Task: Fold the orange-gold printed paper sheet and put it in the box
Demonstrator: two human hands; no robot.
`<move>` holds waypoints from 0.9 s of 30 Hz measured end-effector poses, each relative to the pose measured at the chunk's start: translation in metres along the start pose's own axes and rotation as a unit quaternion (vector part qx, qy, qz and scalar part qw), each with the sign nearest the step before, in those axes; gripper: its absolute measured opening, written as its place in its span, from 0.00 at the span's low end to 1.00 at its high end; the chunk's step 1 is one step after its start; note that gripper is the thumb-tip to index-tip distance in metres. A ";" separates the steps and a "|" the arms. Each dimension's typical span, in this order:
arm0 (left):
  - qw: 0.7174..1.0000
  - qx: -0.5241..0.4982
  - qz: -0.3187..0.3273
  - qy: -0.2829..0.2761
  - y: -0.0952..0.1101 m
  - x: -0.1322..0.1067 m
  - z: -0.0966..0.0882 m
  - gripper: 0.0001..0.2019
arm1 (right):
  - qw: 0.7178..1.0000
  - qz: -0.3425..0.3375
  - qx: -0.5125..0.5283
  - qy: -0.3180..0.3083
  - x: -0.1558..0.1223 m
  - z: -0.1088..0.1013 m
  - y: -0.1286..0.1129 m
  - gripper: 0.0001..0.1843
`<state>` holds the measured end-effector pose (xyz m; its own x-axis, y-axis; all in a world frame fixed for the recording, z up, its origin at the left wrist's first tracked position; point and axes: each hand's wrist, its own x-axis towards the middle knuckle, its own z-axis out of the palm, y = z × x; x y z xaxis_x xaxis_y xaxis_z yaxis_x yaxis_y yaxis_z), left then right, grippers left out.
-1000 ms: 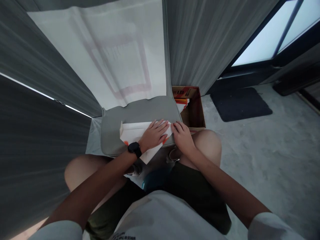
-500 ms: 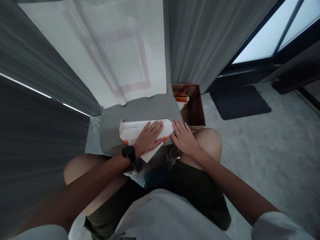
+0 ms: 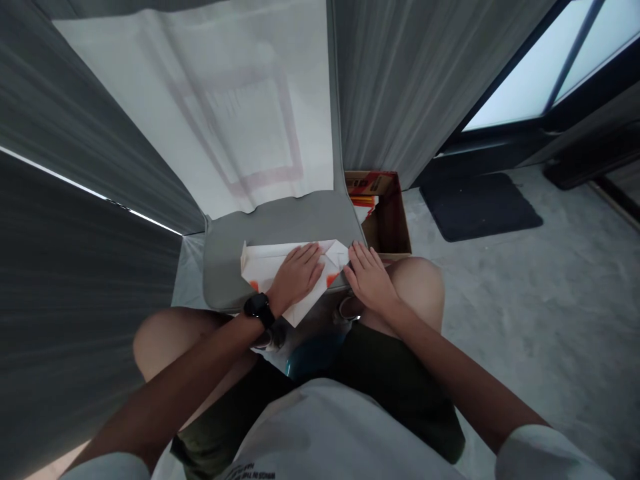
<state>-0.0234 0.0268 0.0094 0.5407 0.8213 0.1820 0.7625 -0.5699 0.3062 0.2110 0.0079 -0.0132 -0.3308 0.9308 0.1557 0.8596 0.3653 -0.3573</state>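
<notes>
The left hand (image 3: pixel 297 277) lay palm down with its grip fully open. The fingers were straight and close together, and it held nothing. It pressed flat on a white folded paper sheet with orange marks (image 3: pixel 265 261). The fingertips pointed toward 1 o'clock and stopped just short of a small folded corner at the sheet's right end. A black wristwatch (image 3: pixel 259 308) sat on that wrist.

Just beside it, at 3 o'clock, the right hand (image 3: pixel 371 279) was also flat with an open grip and clasped nothing. Its fingertips touched the paper's right point, at the edge of the surface beneath. Judging by both flat palms, the hands were pressing a crease down, not lifting or turning the sheet.

The paper rested on a grey padded seat cushion (image 3: pixel 280 223), across its near half. One corner hung over the near edge at 6 o'clock. The person's bare knees sat on either side, below the cushion.

At 2 o'clock from the hands, touching the cushion's right side, stood an open brown cardboard box (image 3: pixel 395 227) with orange and white items inside. Farther off at 2 o'clock, a dark rectangular floor mat (image 3: pixel 480 207) lay on the pale grey floor (image 3: pixel 525 300). At 12 o'clock a large white sheet with faint reddish lines (image 3: pixel 210 120) hung behind the cushion, with grey curtains (image 3: pixel 400 80) on both sides.
</notes>
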 end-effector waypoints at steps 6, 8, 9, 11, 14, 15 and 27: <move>0.999 -0.033 -0.021 0.036 0.015 0.026 0.008 0.27 | 0.999 0.011 -0.005 0.036 0.006 0.006 -0.005 0.31; 0.998 -0.042 -0.020 0.040 0.015 0.031 0.014 0.26 | 0.999 -0.003 -0.005 0.050 0.007 0.007 -0.007 0.28; 0.998 -0.044 -0.019 0.040 0.014 0.032 0.017 0.26 | 0.998 -0.011 -0.003 0.056 0.007 0.008 -0.008 0.27; 0.998 -0.044 -0.014 0.043 0.009 0.033 0.023 0.25 | 0.998 -0.026 0.000 0.063 0.008 0.009 -0.008 0.27; 0.997 -0.054 -0.003 0.053 0.000 0.031 0.028 0.24 | 0.997 -0.041 0.001 0.058 0.009 0.010 -0.008 0.26; 0.996 -0.062 -0.002 0.057 -0.003 0.030 0.029 0.23 | 0.998 -0.045 0.000 0.054 0.009 0.011 -0.007 0.26; 0.986 -0.143 -0.014 0.082 -0.025 0.026 0.027 0.18 | 0.998 -0.054 0.002 0.036 0.012 0.011 -0.009 0.25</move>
<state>-0.0188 0.0621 -0.0184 0.4379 0.8437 0.3104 0.6334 -0.5346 0.5595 0.1948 0.0155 -0.0180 -0.3917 0.8828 0.2594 0.8192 0.4630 -0.3385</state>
